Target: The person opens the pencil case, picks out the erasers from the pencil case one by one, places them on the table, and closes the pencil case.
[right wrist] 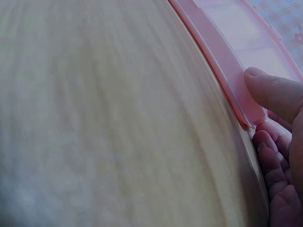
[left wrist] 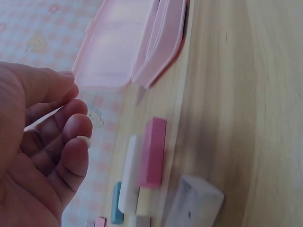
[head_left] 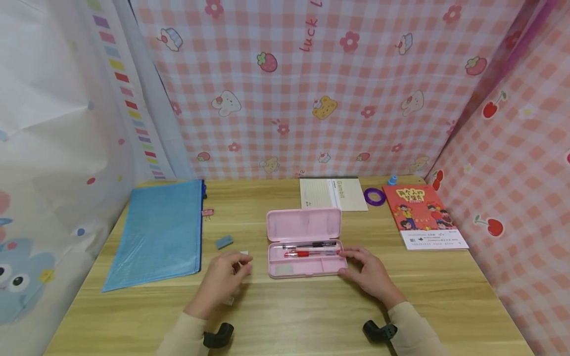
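A pink pencil case (head_left: 307, 271) lies with its lid (head_left: 304, 225) raised. In it are a black pen (head_left: 322, 244), a red pen (head_left: 304, 254) and a pale eraser-like block (head_left: 283, 269). My right hand (head_left: 371, 274) grips the case's right end, thumb at the front corner and fingers along the outer side. Left of the case hovers my left hand (head_left: 224, 277), fingers loosely bent, nothing in them. Below it, the left wrist view has a pink eraser (left wrist: 153, 153), a white block (left wrist: 129, 175), a teal block (left wrist: 116, 203) and a larger whitish block (left wrist: 196, 201).
A blue zip folder (head_left: 156, 235) lies at the left, with a pink binder clip (head_left: 207, 212) by its edge. Along the back are a notebook (head_left: 313, 193), a purple tape roll (head_left: 366, 198), a small blue object (head_left: 392, 180) and a red book (head_left: 420, 212). Patterned cloth surrounds the table.
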A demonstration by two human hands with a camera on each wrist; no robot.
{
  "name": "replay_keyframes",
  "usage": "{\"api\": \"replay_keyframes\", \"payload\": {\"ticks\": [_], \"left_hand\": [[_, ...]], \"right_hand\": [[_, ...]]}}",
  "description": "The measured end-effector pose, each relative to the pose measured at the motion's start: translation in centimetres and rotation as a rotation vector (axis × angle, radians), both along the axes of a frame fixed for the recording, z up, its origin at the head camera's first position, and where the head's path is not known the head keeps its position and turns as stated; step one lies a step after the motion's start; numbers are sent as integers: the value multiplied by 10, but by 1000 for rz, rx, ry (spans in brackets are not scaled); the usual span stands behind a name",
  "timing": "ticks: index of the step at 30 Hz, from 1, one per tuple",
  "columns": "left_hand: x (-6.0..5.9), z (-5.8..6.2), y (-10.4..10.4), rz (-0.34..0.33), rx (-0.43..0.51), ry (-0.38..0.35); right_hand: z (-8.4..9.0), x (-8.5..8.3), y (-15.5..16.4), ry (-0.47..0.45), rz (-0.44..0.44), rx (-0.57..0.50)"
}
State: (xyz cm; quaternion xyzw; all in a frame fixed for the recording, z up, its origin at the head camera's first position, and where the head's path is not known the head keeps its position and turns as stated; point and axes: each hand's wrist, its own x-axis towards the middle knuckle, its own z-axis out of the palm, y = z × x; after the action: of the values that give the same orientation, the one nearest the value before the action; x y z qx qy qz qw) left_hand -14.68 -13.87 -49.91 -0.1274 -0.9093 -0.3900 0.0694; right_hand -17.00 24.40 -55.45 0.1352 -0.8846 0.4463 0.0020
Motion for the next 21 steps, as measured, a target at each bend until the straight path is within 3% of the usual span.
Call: {"api": "replay_keyframes", "payload": {"ticks": [4,21], "left_hand": [[-2,2,7,-30,11,29],[-13,2,40,-139,-11,-48]], "right_hand": [[0,0,0,1,-3,-1],[0,0,0,12,-2,10]]}}
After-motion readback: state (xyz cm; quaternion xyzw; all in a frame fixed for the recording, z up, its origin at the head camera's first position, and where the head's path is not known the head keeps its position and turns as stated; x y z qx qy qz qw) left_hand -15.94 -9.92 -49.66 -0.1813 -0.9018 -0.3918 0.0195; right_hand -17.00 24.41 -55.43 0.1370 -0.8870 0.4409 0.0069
